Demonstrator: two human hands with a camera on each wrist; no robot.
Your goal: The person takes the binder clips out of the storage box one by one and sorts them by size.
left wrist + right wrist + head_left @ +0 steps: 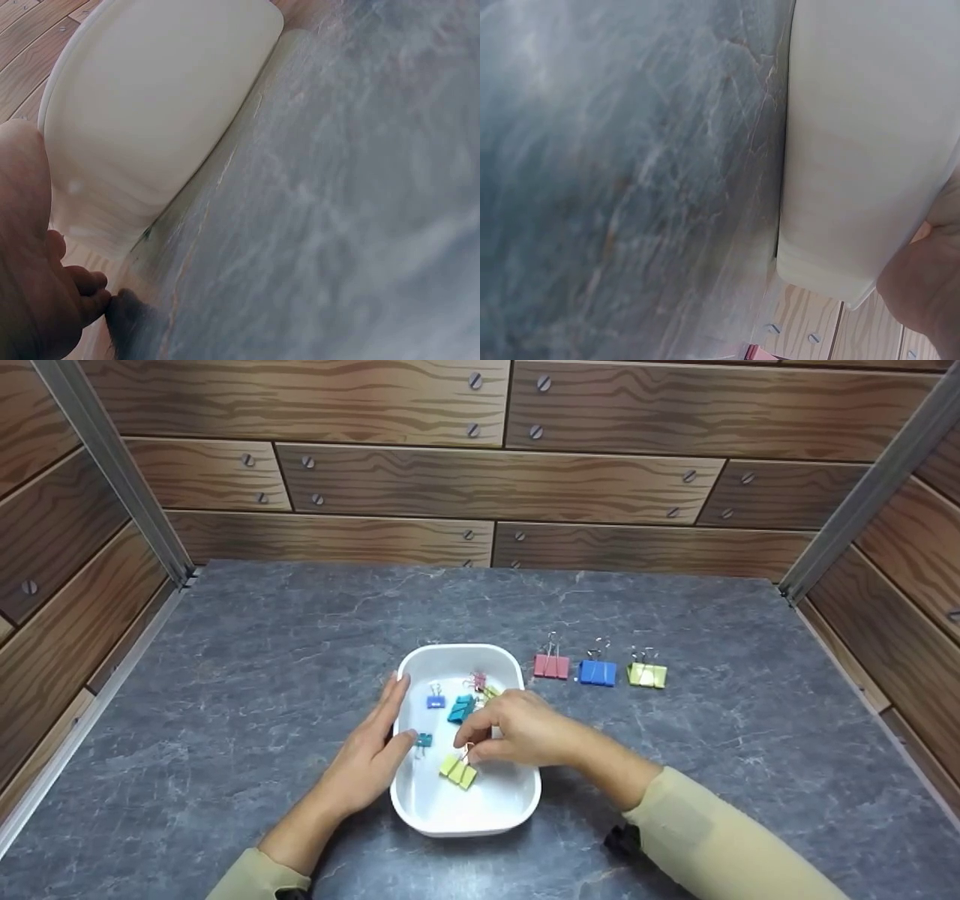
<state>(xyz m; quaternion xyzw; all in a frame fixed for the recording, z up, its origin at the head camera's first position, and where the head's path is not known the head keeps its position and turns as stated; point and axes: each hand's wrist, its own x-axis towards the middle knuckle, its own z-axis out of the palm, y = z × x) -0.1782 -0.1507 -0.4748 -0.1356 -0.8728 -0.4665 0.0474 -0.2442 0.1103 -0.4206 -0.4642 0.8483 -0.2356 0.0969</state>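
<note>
while the right hand (pixel 525 731) curls its fingertips around the wire loops of the yellow-green binder clip (pixel 458 770) near the lower middle of the head view, the clip sits inside the white dish (pixel 420 802), low on its floor. the pinch looks closed on the wire handles, thumb and forefinger together, though the exact contact is small and partly hidden. the left hand (pixel 375 750) lies flat and relaxed, fingers straight, against the dish's left rim, holding nothing. to do this well, i judge the lift should go straight up by the wires so the clip clears the dish wall without dragging the small teal clip (pixel 424 740) just left of it or the larger teal clip (pixel 461 709) above. keeping the left palm steady on the rim should stop the dish sliding on the grey stone tabletop (pixel 225 660). at the centre right, a red clip (pixel 551 665), blue clip (pixel 598 672) and yellow-green clip (pixel 646 675) stand in a row outside the dish.
</note>
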